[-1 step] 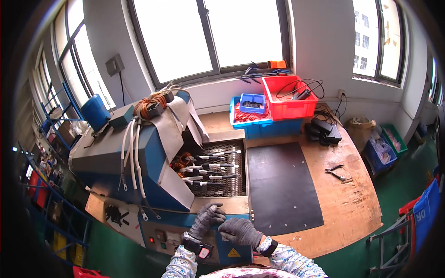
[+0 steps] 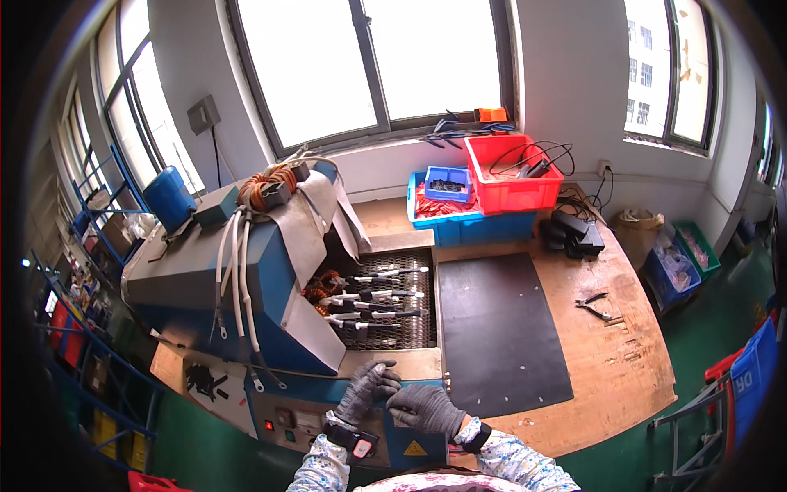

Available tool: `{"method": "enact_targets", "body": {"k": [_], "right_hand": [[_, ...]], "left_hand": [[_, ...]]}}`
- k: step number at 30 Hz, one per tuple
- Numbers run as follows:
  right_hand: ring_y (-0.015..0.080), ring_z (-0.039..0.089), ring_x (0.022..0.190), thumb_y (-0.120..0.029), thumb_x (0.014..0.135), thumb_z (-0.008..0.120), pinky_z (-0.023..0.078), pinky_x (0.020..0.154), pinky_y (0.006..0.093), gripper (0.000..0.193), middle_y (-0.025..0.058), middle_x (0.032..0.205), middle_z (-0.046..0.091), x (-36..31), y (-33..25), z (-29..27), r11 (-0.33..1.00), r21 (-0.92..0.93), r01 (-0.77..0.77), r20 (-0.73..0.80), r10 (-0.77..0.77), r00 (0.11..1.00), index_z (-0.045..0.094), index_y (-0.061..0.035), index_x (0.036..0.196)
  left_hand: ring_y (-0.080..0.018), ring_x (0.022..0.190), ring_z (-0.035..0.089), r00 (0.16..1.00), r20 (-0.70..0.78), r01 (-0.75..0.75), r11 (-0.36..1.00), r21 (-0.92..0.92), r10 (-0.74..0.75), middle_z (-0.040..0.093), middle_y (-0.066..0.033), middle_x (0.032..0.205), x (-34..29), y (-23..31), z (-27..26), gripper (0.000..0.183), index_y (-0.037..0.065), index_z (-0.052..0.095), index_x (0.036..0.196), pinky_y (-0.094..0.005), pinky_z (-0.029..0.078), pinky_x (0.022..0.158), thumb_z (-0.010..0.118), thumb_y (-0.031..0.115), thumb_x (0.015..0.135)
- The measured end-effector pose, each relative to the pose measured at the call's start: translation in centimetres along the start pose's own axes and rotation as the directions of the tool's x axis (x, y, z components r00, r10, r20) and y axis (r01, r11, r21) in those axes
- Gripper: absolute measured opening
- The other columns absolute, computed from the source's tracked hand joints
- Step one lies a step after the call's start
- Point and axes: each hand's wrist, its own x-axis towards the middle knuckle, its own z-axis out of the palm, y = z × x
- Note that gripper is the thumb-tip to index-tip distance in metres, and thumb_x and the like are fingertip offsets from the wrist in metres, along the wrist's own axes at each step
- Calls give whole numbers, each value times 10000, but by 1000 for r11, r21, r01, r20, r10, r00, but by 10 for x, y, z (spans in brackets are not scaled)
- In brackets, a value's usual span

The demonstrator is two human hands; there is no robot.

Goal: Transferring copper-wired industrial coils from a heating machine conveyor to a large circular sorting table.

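My left hand [image 2: 366,392], in a grey glove, is held with its fingers curled in front of the machine's front edge. Close beside it, my right hand [image 2: 427,409] in a matching glove is bent into a loose fist. Nothing shows in either hand. Beyond them, a mesh conveyor belt [image 2: 403,334] comes out of a blue and grey heating machine [image 2: 275,283]. Several white-and-black sleeved cable leads [image 2: 373,315] lie across the mesh, pointing right. Copper-wound coils [image 2: 328,283] at their left ends are partly hidden beneath the machine's hanging flaps [image 2: 305,332].
A black mat [image 2: 504,336] lies on the wooden table [image 2: 619,369], with cutting pliers [image 2: 593,307] to its right. Red [image 2: 520,193] and blue bins [image 2: 484,228] stand at the back. Another coil [image 2: 266,189] and white cables [image 2: 243,279] sit atop the machine.
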Motion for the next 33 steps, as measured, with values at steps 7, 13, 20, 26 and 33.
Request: {"method": "enact_targets", "body": {"k": [7, 13, 20, 26, 33], "right_hand": [[285, 580, 654, -188, 782, 611, 459, 595, 368, 111, 123, 699, 575, 6, 9, -5, 995, 81, 56, -172, -41, 984, 613, -82, 814], [294, 566, 632, -205, 782, 607, 445, 571, 379, 118, 117, 670, 561, 8, 5, -2, 1000, -16, -6, -187, 3, 982, 607, -87, 786], [288, 563, 629, -199, 770, 618, 447, 571, 378, 109, 105, 664, 558, 11, 1, 0, 999, -52, -10, -237, -2, 972, 603, -91, 774], [278, 566, 638, -208, 769, 624, 451, 568, 372, 107, 95, 664, 556, 9, 1, 2, 995, -91, -35, -253, 11, 967, 609, -102, 778], [272, 569, 624, -232, 781, 619, 452, 556, 363, 108, 83, 660, 559, 7, -4, -2, 994, -104, -31, -301, -2, 954, 609, -125, 773]], "left_hand": [[-192, 826, 612, 997, 68, -36, 999, -25, 37, 588, -139, 948, -2, 3, 5, 374, -12, 463, 1159, -296, 517, 754, 488, 268, 911], [-239, 894, 605, 989, 134, -45, 996, -80, 55, 565, -150, 987, -2, 2, 2, 351, -8, 457, 1169, -324, 505, 796, 487, 233, 915], [-231, 912, 598, 983, 161, -70, 993, -99, 86, 561, -157, 999, -1, 3, 0, 366, -18, 460, 1167, -327, 495, 818, 486, 242, 910], [-241, 917, 597, 981, 182, -52, 995, -84, 67, 560, -164, 1000, 2, 5, -2, 376, -23, 449, 1176, -323, 495, 821, 491, 238, 908], [-245, 935, 591, 967, 251, 5, 988, -156, 35, 547, -159, 1022, 8, -2, -9, 378, -10, 430, 1200, -328, 499, 829, 486, 231, 914]]}}
